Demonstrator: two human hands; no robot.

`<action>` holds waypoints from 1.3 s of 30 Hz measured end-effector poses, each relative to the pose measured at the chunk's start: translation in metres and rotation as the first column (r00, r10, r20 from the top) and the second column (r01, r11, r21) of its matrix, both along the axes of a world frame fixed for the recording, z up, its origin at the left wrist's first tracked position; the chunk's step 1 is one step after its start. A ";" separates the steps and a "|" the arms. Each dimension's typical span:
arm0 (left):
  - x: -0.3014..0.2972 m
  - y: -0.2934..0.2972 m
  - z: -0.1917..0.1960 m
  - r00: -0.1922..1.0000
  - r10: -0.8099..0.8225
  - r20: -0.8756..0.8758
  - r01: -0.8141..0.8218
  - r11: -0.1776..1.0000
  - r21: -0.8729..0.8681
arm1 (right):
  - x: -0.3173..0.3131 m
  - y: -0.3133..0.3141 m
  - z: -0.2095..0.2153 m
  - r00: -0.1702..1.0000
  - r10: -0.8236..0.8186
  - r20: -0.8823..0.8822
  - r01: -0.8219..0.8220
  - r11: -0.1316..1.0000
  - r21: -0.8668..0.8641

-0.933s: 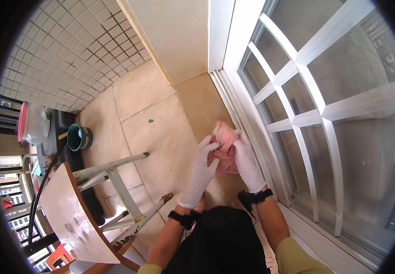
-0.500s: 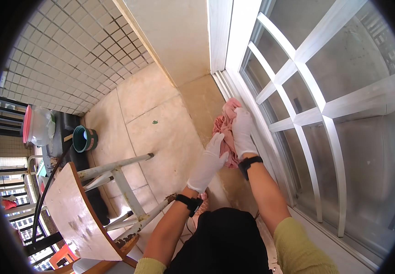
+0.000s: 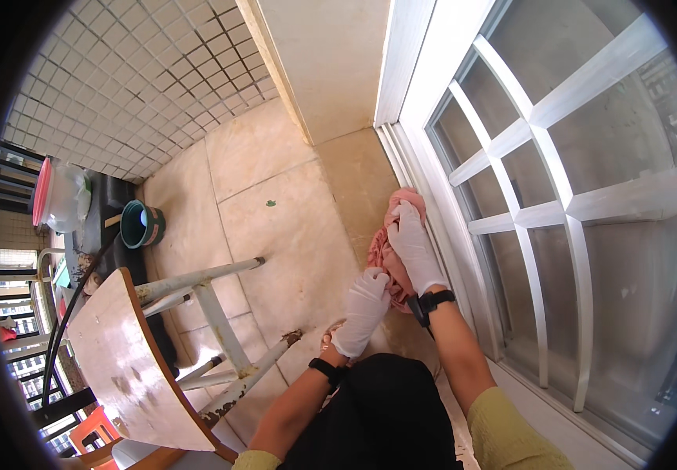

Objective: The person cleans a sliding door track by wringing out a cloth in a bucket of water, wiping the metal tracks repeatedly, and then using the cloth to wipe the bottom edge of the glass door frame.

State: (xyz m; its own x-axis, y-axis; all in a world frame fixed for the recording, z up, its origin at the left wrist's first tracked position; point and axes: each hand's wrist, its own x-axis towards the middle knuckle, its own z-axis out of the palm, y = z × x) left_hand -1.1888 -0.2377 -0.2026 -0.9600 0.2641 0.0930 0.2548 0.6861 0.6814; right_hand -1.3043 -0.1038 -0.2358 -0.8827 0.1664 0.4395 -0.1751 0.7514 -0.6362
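Observation:
A crumpled pink cloth (image 3: 388,252) lies bunched along the bottom track (image 3: 398,160) of a white sliding door. My right hand (image 3: 417,247), in a white glove, is closed on the cloth's far part, right beside the track. My left hand (image 3: 363,307), gloved in white too, has its fingers curled round the cloth's near left end. The fingertips of both hands are partly hidden in the folds. Black bands circle both wrists.
White door with grid bars and glass (image 3: 546,180) rises close on the right. At left, a worn wooden chair (image 3: 135,352) lies tipped, its rusty metal legs reaching toward my left arm. Farther left are a green pot (image 3: 143,225) and a pink-lidded clear container (image 3: 60,196). A small leaf (image 3: 271,204) rests on the tiles.
Both hands and the cloth have come a little nearer to me along the track. My left hand's fingers, stretched out before, are now curled on the cloth.

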 end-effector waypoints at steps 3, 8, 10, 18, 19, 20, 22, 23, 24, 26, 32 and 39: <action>0.008 -0.012 0.004 0.984 0.170 0.052 -0.172 0.985 0.027 | 0.000 0.002 0.016 0.913 0.282 0.295 -0.201 0.940 -0.276; 0.021 -0.040 0.012 0.872 0.355 0.337 -0.396 0.916 0.060 | 0.031 0.020 0.046 0.828 0.499 0.255 -0.312 0.788 -0.530; 0.026 -0.057 0.022 0.736 0.340 0.585 -0.556 0.797 0.236 | 0.043 0.034 0.059 0.886 0.310 0.346 -0.091 0.846 -0.525; -0.009 -0.067 0.047 0.704 -0.030 0.710 -0.599 0.511 0.616 | 0.104 0.041 0.094 0.636 0.339 0.693 -0.048 0.914 -0.402; -0.013 -0.067 0.051 0.671 -0.064 0.738 -0.650 0.427 0.628 | 0.111 0.034 0.090 0.733 0.324 0.598 -0.137 0.932 -0.336; -0.016 -0.068 0.056 0.672 -0.062 0.738 -0.650 0.429 0.627 | 0.114 0.029 0.088 0.734 0.325 0.597 -0.137 0.931 -0.339; -0.018 -0.070 0.064 0.640 -0.177 0.748 -0.655 0.383 0.651 | 0.117 0.012 0.093 0.835 0.213 0.507 -0.218 0.975 -0.051; -0.016 -0.071 0.071 0.639 -0.181 0.747 -0.652 0.387 0.652 | 0.121 0.005 0.078 0.837 0.204 0.509 -0.228 0.974 -0.015; -0.015 -0.075 0.077 0.645 -0.137 0.752 -0.694 0.307 0.652 | 0.122 0.000 0.080 0.836 0.207 0.507 -0.230 0.973 -0.019; -0.017 -0.084 0.097 0.646 -0.101 0.757 -0.726 0.228 0.649 | 0.123 -0.003 0.095 0.821 0.395 0.412 -0.116 0.822 -0.557; -0.027 -0.106 0.130 0.849 0.044 0.527 -0.526 -0.033 0.850 | 0.112 0.040 0.096 0.815 0.439 0.378 0.294 0.249 -0.923; -0.020 -0.108 0.064 0.731 0.386 0.562 -0.675 0.292 0.677 | 0.103 0.065 0.026 0.807 0.221 0.547 0.440 0.393 -0.808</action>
